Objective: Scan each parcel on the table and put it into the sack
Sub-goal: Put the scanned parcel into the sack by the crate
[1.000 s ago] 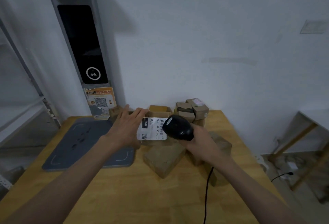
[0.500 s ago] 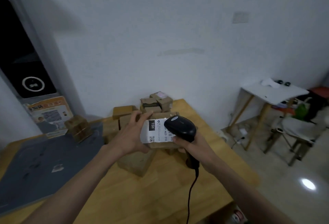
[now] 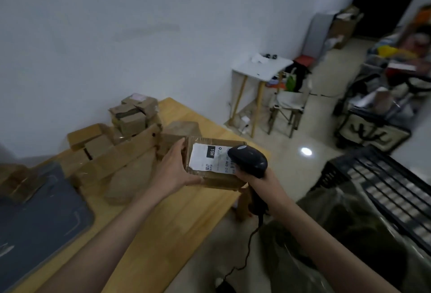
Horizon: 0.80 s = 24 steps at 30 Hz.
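My left hand [image 3: 175, 168] grips a brown cardboard parcel [image 3: 213, 179] with a white shipping label marked 15H [image 3: 204, 157], held above the right end of the wooden table [image 3: 163, 234]. My right hand [image 3: 258, 180] grips a black corded barcode scanner [image 3: 249, 158] whose head sits over the label's right side. A dark green sack [image 3: 345, 234] lies open at the lower right, beside the table. More brown parcels [image 3: 130, 120] are piled at the table's back.
A grey mat [image 3: 39, 218] covers the table's left part. A black slatted crate [image 3: 382, 180] stands behind the sack. A small white table [image 3: 262, 66] and a folding chair [image 3: 289, 104] stand by the wall, with clutter further right.
The view has swung right, bringing the sack and crate into sight. Both hands have carried the parcel and scanner rightward toward the table's right edge.
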Each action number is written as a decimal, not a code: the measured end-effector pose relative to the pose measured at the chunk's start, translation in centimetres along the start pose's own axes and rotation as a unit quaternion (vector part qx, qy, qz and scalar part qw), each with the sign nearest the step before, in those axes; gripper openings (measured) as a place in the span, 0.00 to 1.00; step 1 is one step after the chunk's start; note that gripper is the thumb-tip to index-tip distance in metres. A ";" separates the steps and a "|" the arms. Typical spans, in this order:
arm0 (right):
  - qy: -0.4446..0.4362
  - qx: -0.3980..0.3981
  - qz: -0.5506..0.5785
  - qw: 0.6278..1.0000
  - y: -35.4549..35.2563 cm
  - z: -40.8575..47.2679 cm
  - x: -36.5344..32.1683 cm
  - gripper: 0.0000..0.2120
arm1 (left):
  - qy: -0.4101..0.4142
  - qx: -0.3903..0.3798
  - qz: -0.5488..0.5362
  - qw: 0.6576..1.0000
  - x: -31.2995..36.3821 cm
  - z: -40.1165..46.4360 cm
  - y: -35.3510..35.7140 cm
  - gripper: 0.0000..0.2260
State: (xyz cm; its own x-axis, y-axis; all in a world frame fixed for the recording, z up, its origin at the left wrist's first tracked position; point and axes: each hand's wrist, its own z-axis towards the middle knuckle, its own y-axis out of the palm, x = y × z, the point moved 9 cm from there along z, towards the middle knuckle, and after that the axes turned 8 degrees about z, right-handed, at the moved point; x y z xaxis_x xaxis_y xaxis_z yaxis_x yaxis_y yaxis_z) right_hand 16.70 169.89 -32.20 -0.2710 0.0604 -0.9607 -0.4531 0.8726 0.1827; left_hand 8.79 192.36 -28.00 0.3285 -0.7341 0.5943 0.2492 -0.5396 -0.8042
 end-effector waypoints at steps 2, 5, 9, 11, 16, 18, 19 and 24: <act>0.000 0.027 -0.002 1.000 -2.4 -2.4 1.4 0.19 | 0.017 -0.022 -0.001 1.000 1.2 -1.0 2.5 0.53; 0.014 0.081 0.001 0.997 -6.0 -5.6 3.6 0.18 | 0.040 -0.058 -0.006 0.998 3.0 -2.5 6.3 0.49; 0.034 0.155 0.020 0.987 -10.5 -9.2 6.1 0.16 | 0.071 -0.112 0.007 0.991 5.9 -3.8 11.0 0.47; 0.042 0.196 0.007 0.980 -13.1 -10.9 7.4 0.15 | 0.086 -0.133 0.023 0.987 7.5 -4.3 13.4 0.46; 0.073 0.263 0.021 0.962 -18.3 -14.7 10.4 0.13 | 0.114 -0.203 0.051 0.971 11.1 -5.3 20.0 0.43; 0.087 0.282 0.035 0.955 -20.3 -16.1 11.3 0.12 | 0.125 -0.230 0.067 0.963 12.6 -5.5 22.8 0.42; 0.094 0.291 0.042 0.951 -21.3 -16.7 11.6 0.14 | 0.127 -0.243 0.074 0.959 13.3 -5.5 24.2 0.42; 0.121 0.328 0.075 0.934 -26.9 -19.1 12.9 0.07 | 0.119 -0.306 0.056 0.943 17.0 -6.1 31.2 0.40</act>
State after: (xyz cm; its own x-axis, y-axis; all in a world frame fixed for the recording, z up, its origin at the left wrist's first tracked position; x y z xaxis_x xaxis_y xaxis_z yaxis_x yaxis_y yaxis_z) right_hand 9.13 137.90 -45.55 -0.5101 0.1642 -0.8443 0.2017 0.9771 0.0681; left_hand 16.62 160.57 -43.04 0.0886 -0.8329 0.5463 -0.3714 -0.5365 -0.7578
